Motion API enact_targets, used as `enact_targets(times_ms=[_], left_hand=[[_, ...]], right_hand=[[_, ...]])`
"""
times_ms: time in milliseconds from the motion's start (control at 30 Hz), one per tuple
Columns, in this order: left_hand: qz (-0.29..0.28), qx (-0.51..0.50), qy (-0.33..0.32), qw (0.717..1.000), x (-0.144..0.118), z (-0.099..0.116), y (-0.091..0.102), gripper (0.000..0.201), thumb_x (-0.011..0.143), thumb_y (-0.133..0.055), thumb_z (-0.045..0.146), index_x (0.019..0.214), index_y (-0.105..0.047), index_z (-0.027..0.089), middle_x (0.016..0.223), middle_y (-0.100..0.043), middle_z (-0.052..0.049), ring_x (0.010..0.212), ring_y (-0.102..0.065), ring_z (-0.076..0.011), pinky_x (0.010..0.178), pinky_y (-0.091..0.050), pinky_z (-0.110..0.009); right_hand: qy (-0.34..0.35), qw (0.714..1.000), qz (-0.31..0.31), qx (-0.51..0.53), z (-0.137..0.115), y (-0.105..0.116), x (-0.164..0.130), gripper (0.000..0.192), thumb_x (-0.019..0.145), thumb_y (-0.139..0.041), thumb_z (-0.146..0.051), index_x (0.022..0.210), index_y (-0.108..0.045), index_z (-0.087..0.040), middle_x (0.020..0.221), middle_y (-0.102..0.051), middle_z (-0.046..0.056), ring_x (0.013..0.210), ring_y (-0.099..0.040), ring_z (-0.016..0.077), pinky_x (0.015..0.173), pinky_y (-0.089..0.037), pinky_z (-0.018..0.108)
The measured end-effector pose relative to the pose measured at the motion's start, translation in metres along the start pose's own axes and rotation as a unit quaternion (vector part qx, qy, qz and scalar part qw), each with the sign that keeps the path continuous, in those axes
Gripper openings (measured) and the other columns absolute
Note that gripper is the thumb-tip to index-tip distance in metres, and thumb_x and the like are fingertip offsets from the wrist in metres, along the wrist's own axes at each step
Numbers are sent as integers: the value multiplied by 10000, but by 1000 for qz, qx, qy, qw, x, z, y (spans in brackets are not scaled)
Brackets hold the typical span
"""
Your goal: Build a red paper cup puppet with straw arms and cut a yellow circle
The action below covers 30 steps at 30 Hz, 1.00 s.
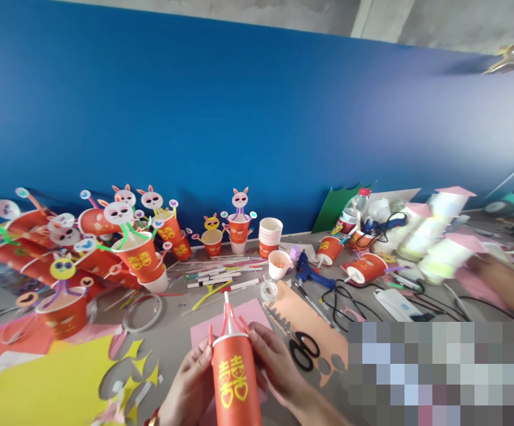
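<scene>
A red paper cup [238,384] with yellow double characters is between my two hands at the front of the table. A white straw [227,305] sticks up from it, with pink pipe cleaners [238,319] beside the straw and bending down at both sides of the rim. My left hand [192,376] is closed on the cup's left side, thumb and fingers near a pink end. My right hand [278,367] grips the right side, fingertips near the other end. Its lower fingers are partly hidden behind the cup. A pink sheet [257,313] lies just beyond.
Red cups with animal faces [135,254] crowd the left, near yellow paper [48,378]. Black-handled scissors [303,350] lie on orange paper to the right. Beyond are a blue glue gun [312,273], markers [215,275], stacked cups [270,236] and cables. Another person's arm [500,284] is blurred at right.
</scene>
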<state>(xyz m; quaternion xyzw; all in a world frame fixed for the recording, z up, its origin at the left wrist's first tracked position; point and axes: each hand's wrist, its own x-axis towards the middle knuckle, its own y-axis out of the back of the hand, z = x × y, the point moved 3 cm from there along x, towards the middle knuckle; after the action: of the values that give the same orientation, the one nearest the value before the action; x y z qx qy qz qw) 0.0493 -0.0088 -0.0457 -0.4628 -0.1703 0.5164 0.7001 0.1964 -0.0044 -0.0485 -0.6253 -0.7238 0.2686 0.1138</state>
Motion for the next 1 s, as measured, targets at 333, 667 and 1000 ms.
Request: enact_targets(times_ms=[333,667,1000], left_hand=[[16,1,-3,1000,1,-3,1,184,730,-831,307,788,-770,144,794,-771,-87,720,-705,-201,816,-533,-343],[-10,13,7,1000,-1,-4,2,203,827,-732,336,860,-753,137,903,-779,-134,880,-723,-285,934,-495,-423],[0,-3,3,1000,0,0,7,112,741,-823,217,720,-737,148,679,-738,-32,637,-678,-153,643,-492,-234]], right_hand=[[15,1000,-7,14,4,-1,1,431,845,-683,-560,746,-501,-182,483,-425,-106,322,-316,16,313,-192,144],[13,1000,5,4,2,0,1,458,822,-693,-584,730,-485,-186,490,-399,-108,332,-312,20,315,-208,143],[5,1000,-1,-5,-1,-2,0,474,793,-715,-594,723,-486,-185,491,-413,-102,338,-319,24,333,-186,157]])
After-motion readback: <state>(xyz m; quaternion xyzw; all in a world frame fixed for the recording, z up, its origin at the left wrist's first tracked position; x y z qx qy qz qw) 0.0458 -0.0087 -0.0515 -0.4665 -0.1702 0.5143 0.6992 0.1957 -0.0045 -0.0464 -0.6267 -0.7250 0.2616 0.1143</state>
